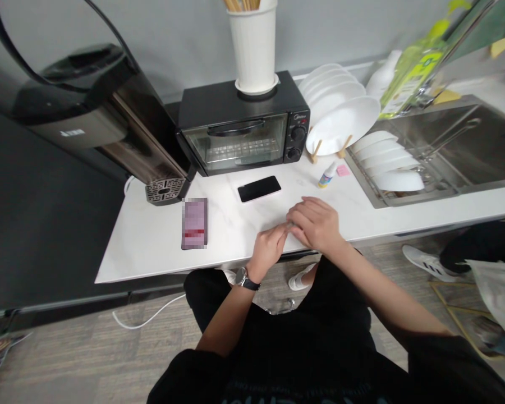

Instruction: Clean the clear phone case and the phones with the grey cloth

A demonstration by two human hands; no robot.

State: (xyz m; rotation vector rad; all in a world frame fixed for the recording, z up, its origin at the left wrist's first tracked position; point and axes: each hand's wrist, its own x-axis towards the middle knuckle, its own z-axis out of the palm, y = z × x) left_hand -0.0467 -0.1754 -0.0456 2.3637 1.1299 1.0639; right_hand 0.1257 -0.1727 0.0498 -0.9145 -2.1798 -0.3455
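Note:
My left hand (270, 248), with a watch on its wrist, is over the front edge of the white counter (147, 241). Its fingers are closed and meet the fingertips of my right hand (315, 224), whose fingers are bent together. Something small and greyish shows between the two hands, too small to make out. Beyond them lies a black-screened phone (260, 189). A small white bottle (327, 175) stands behind my right hand, beside a pink pad (343, 170). To the left, a second phone (194, 223) lies with its screen blurred out.
A black toaster oven (239, 134) stands at the back with a white container (255, 50) on top. Left is a tall dispenser (122, 118). White plates (340, 123) stand in a rack beside the sink (467, 151), which holds bowls. Another person's shoe (427, 262) shows at right.

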